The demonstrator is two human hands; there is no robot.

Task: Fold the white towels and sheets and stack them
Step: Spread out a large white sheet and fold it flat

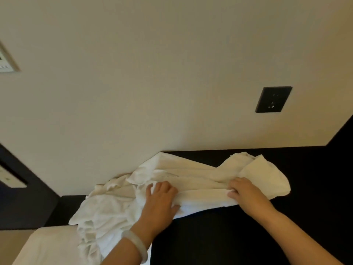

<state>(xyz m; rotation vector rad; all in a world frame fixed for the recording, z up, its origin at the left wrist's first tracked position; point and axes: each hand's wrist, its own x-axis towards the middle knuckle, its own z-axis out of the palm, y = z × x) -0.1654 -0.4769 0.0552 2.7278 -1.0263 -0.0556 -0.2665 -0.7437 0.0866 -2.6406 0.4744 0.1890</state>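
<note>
Head view. A crumpled white towel (191, 178) lies across a dark table (238, 236), with its far edge against the beige wall (172, 73). Its right end is partly flattened on the table top. Its left end is bunched and hangs over the table's left edge onto a white surface (47, 245) at near left.

The left hand (162, 197) rests on the middle of the towel, fingers curled into a ridge of fabric and thumb spread to the right, gripping the cloth. A pale bracelet (135, 245) circles the left wrist. The right hand (246, 196) is set further right on the same long fold, its fingers bent and pinching the fabric at the fold's near edge. The two hands are well apart along the towel, with a stretched band of cloth between them.

A black outlet plate (273, 99) is mounted on the wall above the towel's right end. A light framed panel (7, 60) shows at the far left edge of the wall. Below it stands a dark board (23, 197) carrying a pale switch strip (11, 178).
</note>
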